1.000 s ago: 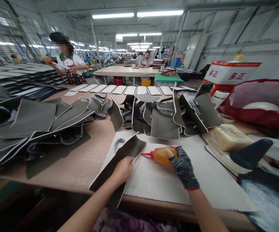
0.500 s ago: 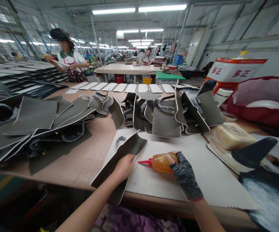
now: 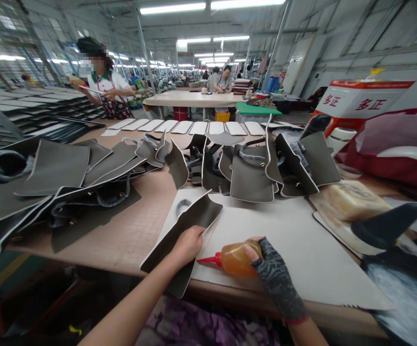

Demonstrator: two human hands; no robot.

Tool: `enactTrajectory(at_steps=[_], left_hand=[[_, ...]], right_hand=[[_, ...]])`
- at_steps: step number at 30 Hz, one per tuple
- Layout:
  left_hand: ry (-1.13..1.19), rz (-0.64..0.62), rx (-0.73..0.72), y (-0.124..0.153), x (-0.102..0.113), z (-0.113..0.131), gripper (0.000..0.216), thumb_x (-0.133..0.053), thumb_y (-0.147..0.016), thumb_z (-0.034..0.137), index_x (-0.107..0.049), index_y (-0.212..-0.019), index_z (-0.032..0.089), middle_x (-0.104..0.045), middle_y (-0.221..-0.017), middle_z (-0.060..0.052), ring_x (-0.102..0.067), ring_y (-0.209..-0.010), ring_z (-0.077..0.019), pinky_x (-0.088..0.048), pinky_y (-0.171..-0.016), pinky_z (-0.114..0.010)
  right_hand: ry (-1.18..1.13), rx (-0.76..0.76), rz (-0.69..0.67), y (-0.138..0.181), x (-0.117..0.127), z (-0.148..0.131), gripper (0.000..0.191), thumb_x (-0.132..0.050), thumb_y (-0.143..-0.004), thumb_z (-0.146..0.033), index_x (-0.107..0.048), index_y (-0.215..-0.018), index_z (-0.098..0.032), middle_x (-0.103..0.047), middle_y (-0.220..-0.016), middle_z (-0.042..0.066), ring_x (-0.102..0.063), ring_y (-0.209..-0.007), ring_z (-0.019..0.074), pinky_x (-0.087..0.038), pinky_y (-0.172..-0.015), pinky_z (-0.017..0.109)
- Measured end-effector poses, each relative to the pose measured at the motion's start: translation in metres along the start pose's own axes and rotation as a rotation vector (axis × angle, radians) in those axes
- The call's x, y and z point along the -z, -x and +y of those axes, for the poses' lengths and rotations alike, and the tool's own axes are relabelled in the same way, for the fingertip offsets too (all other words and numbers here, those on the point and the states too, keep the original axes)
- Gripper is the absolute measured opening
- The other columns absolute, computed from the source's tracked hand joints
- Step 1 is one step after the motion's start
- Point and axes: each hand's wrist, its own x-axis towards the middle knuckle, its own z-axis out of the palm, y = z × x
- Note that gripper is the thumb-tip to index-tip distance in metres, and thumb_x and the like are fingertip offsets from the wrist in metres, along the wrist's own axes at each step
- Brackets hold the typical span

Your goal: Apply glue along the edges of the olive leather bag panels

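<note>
My left hand [image 3: 186, 246] presses down on a long grey-olive leather panel [image 3: 179, 235] with a white edge, fingers curled over its right edge. The panel lies tilted on a white board [image 3: 295, 250] at the table's near edge. My right hand [image 3: 269, 266], in a dark fingerless glove, grips an amber squeeze bottle [image 3: 235, 258] with a red nozzle. The nozzle points left at the panel's edge, close to my left fingers.
Piles of grey bag panels with handles [image 3: 251, 178] lie behind and to the left [image 3: 67, 192]. White strips [image 3: 197, 127] line the far table edge. A red bag [image 3: 392, 149] and black object [image 3: 385, 226] sit right. A person [image 3: 103, 81] works at back left.
The bottle and my right hand have slid down along the panel's edge toward me. My left hand stays on the panel. The view has shifted slightly.
</note>
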Motion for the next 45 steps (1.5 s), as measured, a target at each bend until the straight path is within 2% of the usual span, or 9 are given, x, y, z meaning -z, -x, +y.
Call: enactTrajectory(at_steps=[7,12,14,18,22,30,34,42,45], left_hand=[[0.001,0.007,-0.023,0.001,0.000,0.001,0.031,-0.036,-0.078,0.013,-0.063,-0.092,0.017,-0.062,-0.091,-0.004,-0.056,-0.086,-0.0144,-0.039,-0.077,-0.021],[0.008,-0.014,-0.014,0.001,0.003,0.002,0.030,-0.036,-0.079,0.015,-0.063,-0.092,0.017,-0.062,-0.091,-0.004,-0.055,-0.087,-0.0149,-0.039,-0.078,-0.021],[0.014,-0.029,-0.002,0.002,0.004,0.004,0.030,-0.036,-0.079,0.016,-0.063,-0.092,0.017,-0.062,-0.091,-0.004,-0.055,-0.088,-0.0154,-0.039,-0.078,-0.022],[0.028,-0.037,-0.012,0.002,0.006,0.004,0.031,-0.035,-0.081,0.018,-0.064,-0.092,0.017,-0.062,-0.090,-0.005,-0.055,-0.085,-0.0157,-0.039,-0.075,-0.022],[0.031,-0.024,-0.010,0.001,0.006,0.003,0.031,-0.035,-0.081,0.018,-0.064,-0.092,0.017,-0.061,-0.092,-0.006,-0.055,-0.087,-0.0156,-0.039,-0.077,-0.022],[0.003,-0.034,0.003,0.001,0.007,0.006,0.032,-0.036,-0.078,0.013,-0.063,-0.095,0.016,-0.061,-0.091,-0.006,-0.055,-0.087,-0.0156,-0.039,-0.077,-0.022],[-0.016,-0.028,0.013,0.003,0.008,0.007,0.032,-0.035,-0.078,0.013,-0.063,-0.095,0.017,-0.061,-0.089,-0.006,-0.055,-0.085,-0.0154,-0.040,-0.076,-0.021],[-0.015,-0.040,0.019,0.005,0.008,0.008,0.031,-0.034,-0.080,0.014,-0.062,-0.095,0.018,-0.059,-0.090,-0.005,-0.054,-0.086,-0.0151,-0.039,-0.077,-0.021],[-0.024,-0.016,-0.006,0.008,0.010,0.005,0.029,-0.035,-0.080,0.016,-0.062,-0.092,0.017,-0.059,-0.087,-0.005,-0.054,-0.085,-0.0154,-0.040,-0.076,-0.022]], right_hand=[[0.001,-0.031,-0.101,0.012,-0.004,-0.001,0.027,-0.050,-0.075,-0.045,-0.051,-0.084,-0.020,-0.058,-0.080,0.004,-0.055,-0.077,0.0195,-0.044,-0.073,0.031],[-0.066,-0.077,-0.130,0.000,0.001,0.009,0.030,-0.049,-0.074,-0.048,-0.052,-0.081,-0.019,-0.058,-0.078,0.005,-0.055,-0.075,0.0209,-0.045,-0.070,0.032],[-0.082,-0.110,-0.080,-0.013,0.007,0.014,0.033,-0.048,-0.072,-0.050,-0.052,-0.079,-0.018,-0.058,-0.075,0.004,-0.054,-0.071,0.0207,-0.045,-0.067,0.032],[-0.020,-0.139,0.124,-0.036,0.019,0.022,0.036,-0.050,-0.070,-0.052,-0.052,-0.082,-0.018,-0.057,-0.075,0.005,-0.053,-0.068,0.0196,-0.044,-0.063,0.031],[0.077,-0.057,0.255,-0.051,0.020,0.022,0.038,-0.050,-0.072,-0.053,-0.052,-0.084,-0.018,-0.056,-0.076,0.004,-0.052,-0.068,0.0186,-0.043,-0.067,0.032],[0.221,0.160,0.375,-0.057,0.010,0.015,0.036,-0.048,-0.077,-0.050,-0.051,-0.091,-0.017,-0.055,-0.084,0.007,-0.052,-0.076,0.0199,-0.042,-0.073,0.034],[0.240,0.244,0.307,-0.047,0.012,0.009,0.032,-0.049,-0.078,-0.045,-0.050,-0.095,-0.018,-0.054,-0.090,0.009,-0.052,-0.082,0.0215,-0.042,-0.078,0.036],[0.019,0.014,-0.024,-0.032,0.010,0.010,0.033,-0.049,-0.075,-0.050,-0.051,-0.086,-0.019,-0.058,-0.082,0.005,-0.054,-0.076,0.0199,-0.044,-0.073,0.033],[-0.079,-0.046,-0.172,-0.028,0.007,0.011,0.032,-0.052,-0.072,-0.051,-0.054,-0.077,-0.019,-0.059,-0.074,0.004,-0.056,-0.068,0.0199,-0.047,-0.065,0.032]])
